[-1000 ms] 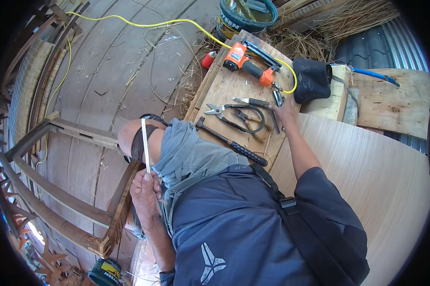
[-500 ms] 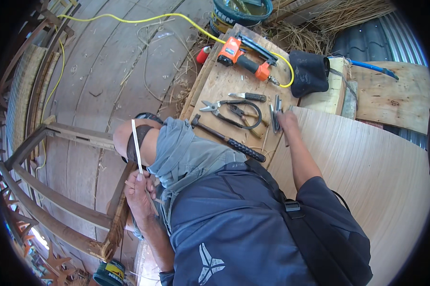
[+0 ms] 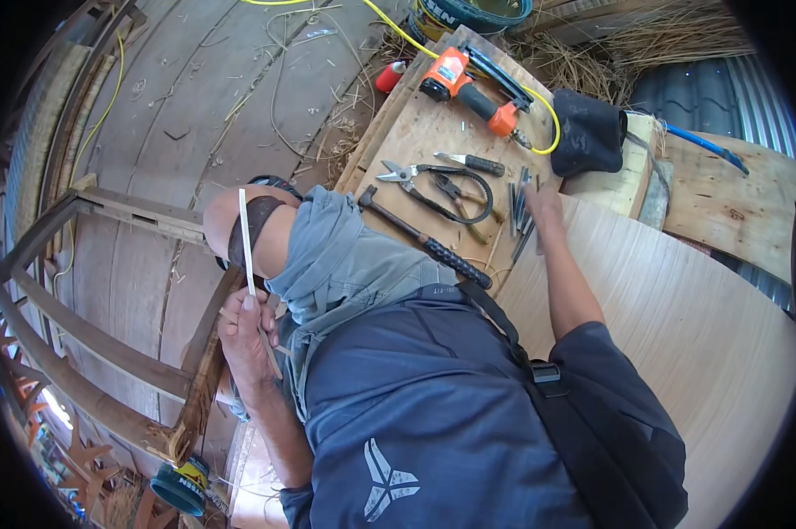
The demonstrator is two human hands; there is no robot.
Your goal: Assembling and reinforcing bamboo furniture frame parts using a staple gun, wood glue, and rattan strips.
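Left hand (image 3: 246, 331) closed around a pale strip (image 3: 247, 242) jutting up past the fingertips. Right hand (image 3: 539, 204) flat on the board (image 3: 415, 132), fingers touching dark rods (image 3: 519, 212); pliers (image 3: 433, 181) and hammer (image 3: 424, 238) just beside, orange tool (image 3: 468, 88) beyond the fingertips.

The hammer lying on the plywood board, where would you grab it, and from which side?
Probably by the dark textured grip at the lower right end of the hammer. It lies flat and slanted on the plywood board, head up-left near the snips, grip end at the board's edge nearest the person. Coming from above at that near end seems easiest, since nothing lies over the handle there.
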